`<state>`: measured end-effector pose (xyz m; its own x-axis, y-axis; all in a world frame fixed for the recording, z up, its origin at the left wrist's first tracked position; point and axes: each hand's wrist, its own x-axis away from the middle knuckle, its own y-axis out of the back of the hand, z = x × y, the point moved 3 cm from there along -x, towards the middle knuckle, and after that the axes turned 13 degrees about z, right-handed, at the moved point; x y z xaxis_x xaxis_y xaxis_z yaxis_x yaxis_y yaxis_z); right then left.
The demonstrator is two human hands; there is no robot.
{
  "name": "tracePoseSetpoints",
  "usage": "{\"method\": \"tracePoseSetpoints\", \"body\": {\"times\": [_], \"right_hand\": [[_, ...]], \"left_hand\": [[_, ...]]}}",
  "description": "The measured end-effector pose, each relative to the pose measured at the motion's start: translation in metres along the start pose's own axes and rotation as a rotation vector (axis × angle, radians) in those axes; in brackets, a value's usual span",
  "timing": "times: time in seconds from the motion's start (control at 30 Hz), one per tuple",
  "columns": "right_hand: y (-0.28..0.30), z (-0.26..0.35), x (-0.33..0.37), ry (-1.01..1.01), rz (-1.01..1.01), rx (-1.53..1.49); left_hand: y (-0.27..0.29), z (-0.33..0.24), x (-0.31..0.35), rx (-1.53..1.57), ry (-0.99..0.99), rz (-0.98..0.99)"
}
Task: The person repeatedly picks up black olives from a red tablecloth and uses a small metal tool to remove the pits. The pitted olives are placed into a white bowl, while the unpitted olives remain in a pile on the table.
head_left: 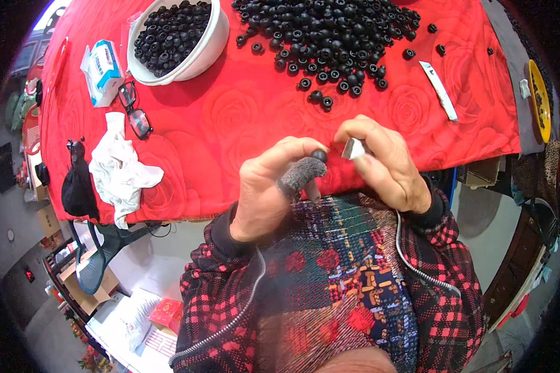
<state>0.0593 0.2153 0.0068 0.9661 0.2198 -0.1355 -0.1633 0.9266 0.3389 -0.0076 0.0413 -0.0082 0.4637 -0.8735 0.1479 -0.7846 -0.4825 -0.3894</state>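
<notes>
My left hand (261, 183) pinches a small round black plastic piece (319, 155) between thumb and fingers, just above the near edge of the red table. A grey fabric sleeve (303, 173) covers one of its fingers. My right hand (386, 165) grips a small flat tool (354, 148), whitish and silvery like a short blade; its exact kind is hard to tell. The tool is a short way to the right of the black piece, apart from it. Beyond my hands lies a big heap of similar black pieces (336, 50), some showing a hollow, ring-like end.
A white bowl (214, 53) full of black pieces stands at the far left. Near it are a tissue pack (104, 69), glasses (139, 122), a white cloth (121, 168) and a black item (79, 183). To the right lie a white strip (438, 91) and a yellow tray (544, 102).
</notes>
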Motion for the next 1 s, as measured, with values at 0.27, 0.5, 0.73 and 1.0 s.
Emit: {"method": "tracePoseSetpoints", "body": {"times": [0.27, 0.5, 0.73, 1.0], "right_hand": [[-0.001, -0.006, -0.008, -0.019, -0.004, 0.151], [0.0, -0.007, -0.01, 0.002, 0.044, 0.135], [0.001, -0.01, -0.01, 0.02, 0.059, 0.099], [0.001, -0.016, -0.008, 0.069, 0.085, 0.074]], "left_hand": [[0.002, 0.001, -0.001, 0.014, 0.014, 0.009], [0.0, 0.002, -0.003, 0.065, 0.051, -0.006], [0.002, 0.006, -0.003, 0.071, 0.069, 0.014], [0.002, 0.007, -0.003, 0.067, 0.083, 0.025]]}}
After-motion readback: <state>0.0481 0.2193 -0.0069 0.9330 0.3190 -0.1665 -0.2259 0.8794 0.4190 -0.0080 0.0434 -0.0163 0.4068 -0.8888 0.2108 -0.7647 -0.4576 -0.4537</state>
